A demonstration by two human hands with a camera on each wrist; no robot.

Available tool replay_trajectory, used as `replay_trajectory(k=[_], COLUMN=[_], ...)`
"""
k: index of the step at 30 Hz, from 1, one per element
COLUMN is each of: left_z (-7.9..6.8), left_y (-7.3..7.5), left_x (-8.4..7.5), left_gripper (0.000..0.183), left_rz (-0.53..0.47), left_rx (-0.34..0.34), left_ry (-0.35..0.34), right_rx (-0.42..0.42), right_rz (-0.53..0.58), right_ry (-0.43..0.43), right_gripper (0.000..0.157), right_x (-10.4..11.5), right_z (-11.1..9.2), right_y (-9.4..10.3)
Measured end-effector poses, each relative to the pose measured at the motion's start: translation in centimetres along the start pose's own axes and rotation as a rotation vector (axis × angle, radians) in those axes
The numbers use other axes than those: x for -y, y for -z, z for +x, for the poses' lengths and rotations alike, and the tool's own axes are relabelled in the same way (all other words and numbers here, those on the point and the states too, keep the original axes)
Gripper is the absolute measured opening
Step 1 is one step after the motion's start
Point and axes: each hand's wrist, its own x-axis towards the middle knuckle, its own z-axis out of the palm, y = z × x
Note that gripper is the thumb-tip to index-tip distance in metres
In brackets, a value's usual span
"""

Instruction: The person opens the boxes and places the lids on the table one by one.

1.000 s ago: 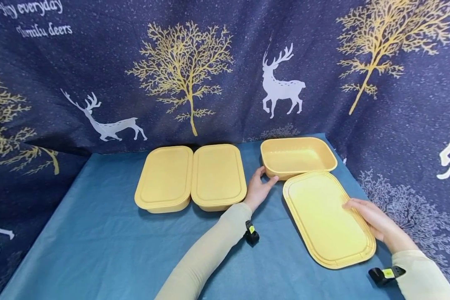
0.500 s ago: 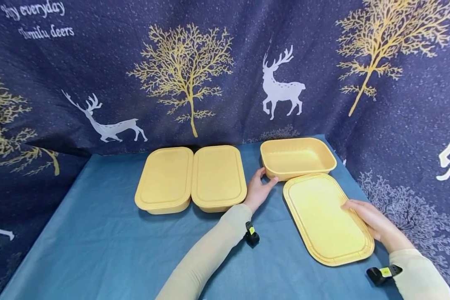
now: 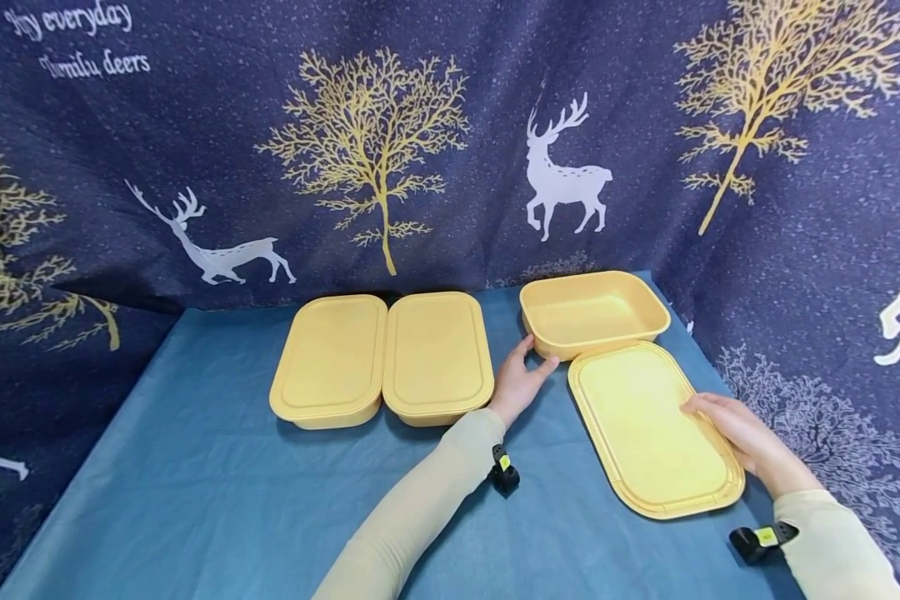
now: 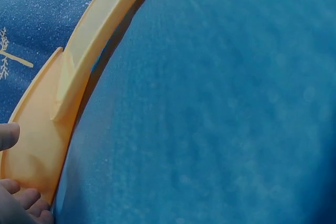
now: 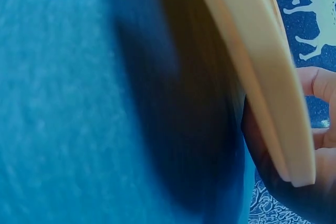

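Observation:
In the head view a yellow rectangular food container [image 3: 592,317] stands without a cover at the back right, its inside bare. My left hand [image 3: 520,383] holds its near left corner, thumb on the front wall and fingers at the side; the left wrist view shows these fingertips [image 4: 29,199] against the container wall. A matching yellow lid [image 3: 656,433] slants in front, its far end overlapping the container's near rim. My right hand [image 3: 742,437] grips the lid's right edge, thumb on top and fingers underneath. In the right wrist view the lid's rim [image 5: 268,77] is raised above the cloth, casting a shadow.
Two lidded yellow containers, one on the left [image 3: 330,358] and one beside it [image 3: 438,354], stand side by side left of my left hand. Blue cloth [image 3: 217,500] covers the table. A dark fabric backdrop [image 3: 450,192] with deer and trees hangs behind and at the sides.
The lid's near end has shifted away from me, with my right hand following slightly. The open container has turned or tilted a little. My left hand stays at its corner.

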Motion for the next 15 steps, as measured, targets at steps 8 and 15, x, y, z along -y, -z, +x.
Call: replay_trajectory(k=[8, 15], left_z=[-0.1, 0.1], left_y=[0.0, -0.2], left_x=[0.1, 0.3], left_gripper=[0.065, 0.064], left_rz=[-0.003, -0.027], left_rx=[-0.002, -0.011], left_ry=[-0.007, -0.010], right_rx=[-0.034, -0.030], right_rz=[-0.272, -0.605], right_ry=[0.008, 0.055], right_gripper=[0.067, 0.077], right_x=[-0.3, 0.1], right_z=[0.0, -0.4], right_y=[0.2, 1.0])
